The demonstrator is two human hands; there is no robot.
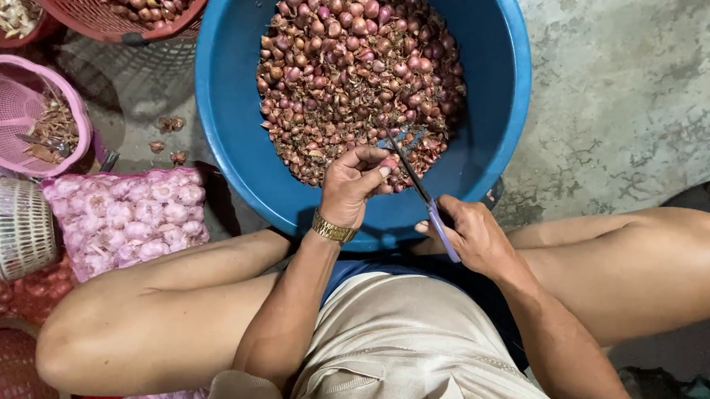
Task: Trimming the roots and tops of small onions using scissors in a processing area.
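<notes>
Beige cloth shorts (393, 349) and two bare knees fill the bottom of the head view; the person sits on a grey concrete floor (630, 92) behind a big round blue plastic tub (233, 149) heaped with small reddish-purple shallots (357, 72). Left hand (353, 188), gold-coloured metal wristwatch (332, 229) at the wrist, is pinched closed on one shallot at the near edge of the heap, fingertips curled over it. Right hand (472, 233) is clenched on the lilac plastic handles of a pair of dark-bladed scissors (418, 190); the blades run up and away from that hand and end just beside the left fingertips, over the heap. I cannot tell whether the blades are parted. Risk, as judged: the blade tips sit so close to the left thumb and forefinger that a cut made slightly off line would nick skin instead of shallot; dry papery skins make the bulb slippery, so it may turn in the pinch. A trimmed piece could also flick over the tub rim. Beyond the left hand, well apart: a pink mesh bag of pale garlic bulbs (128, 221), a pink plastic basket (8, 119) with scraps, a small cream woven basket (21, 226).
</notes>
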